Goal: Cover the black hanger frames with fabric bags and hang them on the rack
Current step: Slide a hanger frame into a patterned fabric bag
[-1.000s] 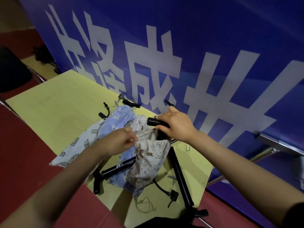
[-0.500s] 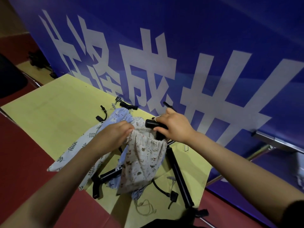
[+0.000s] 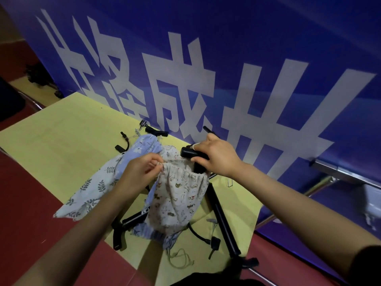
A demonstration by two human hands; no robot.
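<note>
Bagging is the step in hand: a cream fabric bag (image 3: pixel 179 195) printed with small animals hangs upright over the yellow tabletop (image 3: pixel 61 145), its gathered mouth held open at the top. The left hand (image 3: pixel 138 174) pinches the near rim of that mouth between thumb and fingertips, while the right hand (image 3: pixel 216 159) is curled round the top end of a black hanger frame (image 3: pixel 190 154) whose lower part goes down into the bag. None of the rack can be made out for certain, so hanging looks some way off. Under and beside the cream bag lie a blue floral bag (image 3: pixel 147 146) and a pale leaf-print bag (image 3: pixel 88 195), with further black bars (image 3: pixel 222 219) and loose cord (image 3: pixel 181 259) spread on the tabletop. Next, I judge, the mouth must be drawn higher over the frame end while the right hand steadies it; the gathered opening may well snag on the frame.
</note>
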